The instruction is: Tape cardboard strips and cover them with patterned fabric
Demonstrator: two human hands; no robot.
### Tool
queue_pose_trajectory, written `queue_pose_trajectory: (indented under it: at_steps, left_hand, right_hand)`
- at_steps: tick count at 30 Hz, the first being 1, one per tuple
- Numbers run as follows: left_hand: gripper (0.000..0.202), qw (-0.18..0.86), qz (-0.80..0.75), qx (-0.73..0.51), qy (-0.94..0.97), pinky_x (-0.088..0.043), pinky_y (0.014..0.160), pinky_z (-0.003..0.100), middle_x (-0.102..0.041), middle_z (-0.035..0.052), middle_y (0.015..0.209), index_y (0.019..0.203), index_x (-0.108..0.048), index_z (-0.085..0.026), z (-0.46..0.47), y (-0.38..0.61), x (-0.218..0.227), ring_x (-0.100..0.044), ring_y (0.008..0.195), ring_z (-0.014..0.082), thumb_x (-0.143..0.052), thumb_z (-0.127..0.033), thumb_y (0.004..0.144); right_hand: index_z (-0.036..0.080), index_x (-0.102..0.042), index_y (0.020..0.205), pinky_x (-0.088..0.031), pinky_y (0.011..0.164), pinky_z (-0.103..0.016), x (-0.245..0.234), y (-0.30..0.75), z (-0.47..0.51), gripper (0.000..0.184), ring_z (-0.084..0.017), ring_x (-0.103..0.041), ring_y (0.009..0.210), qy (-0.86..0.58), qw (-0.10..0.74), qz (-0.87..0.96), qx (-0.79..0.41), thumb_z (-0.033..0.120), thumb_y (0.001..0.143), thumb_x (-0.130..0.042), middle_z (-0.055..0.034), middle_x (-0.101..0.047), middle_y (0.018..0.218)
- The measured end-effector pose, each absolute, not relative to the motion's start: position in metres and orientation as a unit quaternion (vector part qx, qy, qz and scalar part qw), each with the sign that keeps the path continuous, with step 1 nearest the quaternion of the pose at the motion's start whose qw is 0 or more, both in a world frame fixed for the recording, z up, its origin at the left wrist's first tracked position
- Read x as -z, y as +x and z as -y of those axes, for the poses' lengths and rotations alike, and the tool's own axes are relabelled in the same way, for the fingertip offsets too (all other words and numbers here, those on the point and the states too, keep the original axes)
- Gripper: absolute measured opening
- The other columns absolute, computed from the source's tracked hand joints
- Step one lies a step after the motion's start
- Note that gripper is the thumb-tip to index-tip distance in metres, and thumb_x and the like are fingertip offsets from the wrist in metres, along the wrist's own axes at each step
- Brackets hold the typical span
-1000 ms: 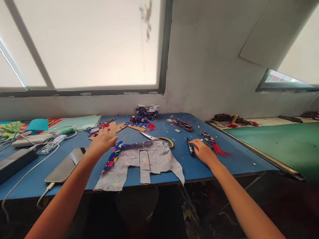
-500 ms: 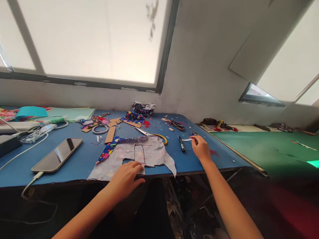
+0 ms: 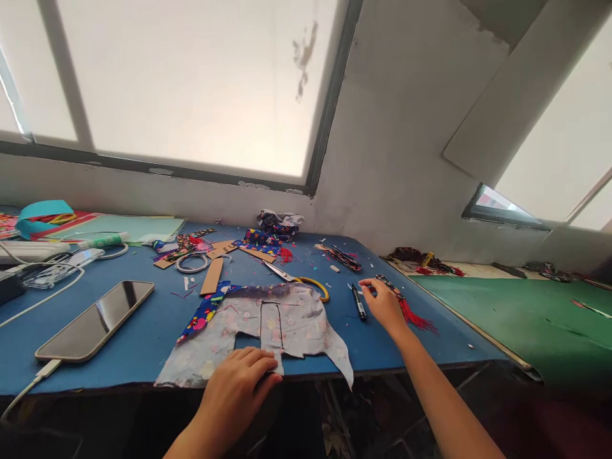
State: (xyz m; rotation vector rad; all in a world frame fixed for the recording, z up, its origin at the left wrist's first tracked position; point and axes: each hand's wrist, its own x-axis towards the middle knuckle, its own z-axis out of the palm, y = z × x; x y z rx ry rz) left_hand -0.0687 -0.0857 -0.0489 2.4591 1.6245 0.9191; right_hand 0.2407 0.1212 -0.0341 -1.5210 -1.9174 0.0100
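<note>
A pale printed cloth [image 3: 306, 322] with black pen lines and a cut-out notch lies face down at the table's front edge. My left hand [image 3: 241, 386] rests flat on its lower edge beside the notch, fingers stretched out. Over to the right, my right hand [image 3: 385, 306] is low above the table, thumb and forefinger pinched at a small white strip, partly hidden by the fingers. Just left of those fingers lies a black marker [image 3: 358, 303]. Behind the cloth are scissors [image 3: 301, 278] with yellow handles. A patterned piece with red tassels [image 3: 418, 317] lies beyond my right hand.
On the blue table [image 3: 157, 319], a phone [image 3: 95, 322] with a charging cable lies left. Cardboard strips [image 3: 212, 276], a roll of tape [image 3: 191, 262] and fabric scraps [image 3: 261, 239] lie towards the back. A green-topped table [image 3: 502, 306] stands at right.
My right hand has shifted left towards the marker with the white strip, uncovering the red tassels behind it. My left hand stays on the cloth. The whole view has tilted up slightly.
</note>
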Motion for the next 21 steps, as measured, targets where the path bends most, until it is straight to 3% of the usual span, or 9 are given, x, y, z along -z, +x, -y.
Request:
queue_pose_trajectory:
  at_steps: [6,12,16,21]
  left_hand:
    - [0.016,0.022,-0.517,-0.329,0.790,-0.053,0.075,0.038,-0.069,0.0026,0.096,0.092,-0.063,-0.020,0.090,-0.069,0.048,-0.065,0.087,0.0216,-0.049,-0.014,0.087]
    - [0.015,0.012,-0.511,-0.353,0.784,-0.053,0.071,0.032,-0.066,0.0034,0.093,0.090,-0.062,-0.020,0.092,-0.069,0.046,-0.063,0.085,0.0184,-0.052,-0.011,0.084]
    - [0.015,-0.002,-0.488,-0.367,0.792,-0.052,0.070,0.031,-0.065,0.0033,0.089,0.090,-0.061,-0.019,0.093,-0.070,0.049,-0.061,0.082,0.0180,-0.053,-0.010,0.084]
    - [0.014,-0.048,-0.464,-0.392,0.793,-0.051,0.064,0.031,-0.066,0.0037,0.087,0.091,-0.060,-0.019,0.091,-0.068,0.054,-0.061,0.077,0.0190,-0.055,-0.009,0.083]
  right_hand:
    - [0.015,-0.061,0.100,-0.050,0.084,-0.040,0.022,0.152,-0.131,0.018,-0.019,-0.061,0.093,-0.499,0.154,0.851,-0.055,0.029,0.090,-0.056,-0.0062,-0.062,0.105]
    - [0.015,-0.059,0.106,-0.049,0.085,-0.042,0.024,0.119,-0.132,0.021,-0.021,-0.059,0.098,-0.520,0.081,0.848,-0.063,0.027,0.090,-0.057,-0.0077,-0.059,0.112]
    - [0.015,-0.059,0.105,-0.051,0.081,-0.039,0.024,0.114,-0.123,0.021,-0.020,-0.061,0.094,-0.557,0.078,0.823,-0.080,0.028,0.089,-0.058,-0.0067,-0.061,0.108]
    - [0.013,-0.056,0.109,-0.048,0.085,-0.043,0.020,0.108,-0.117,0.025,-0.022,-0.060,0.096,-0.598,0.169,0.779,-0.082,0.030,0.090,-0.055,-0.0083,-0.061,0.107]
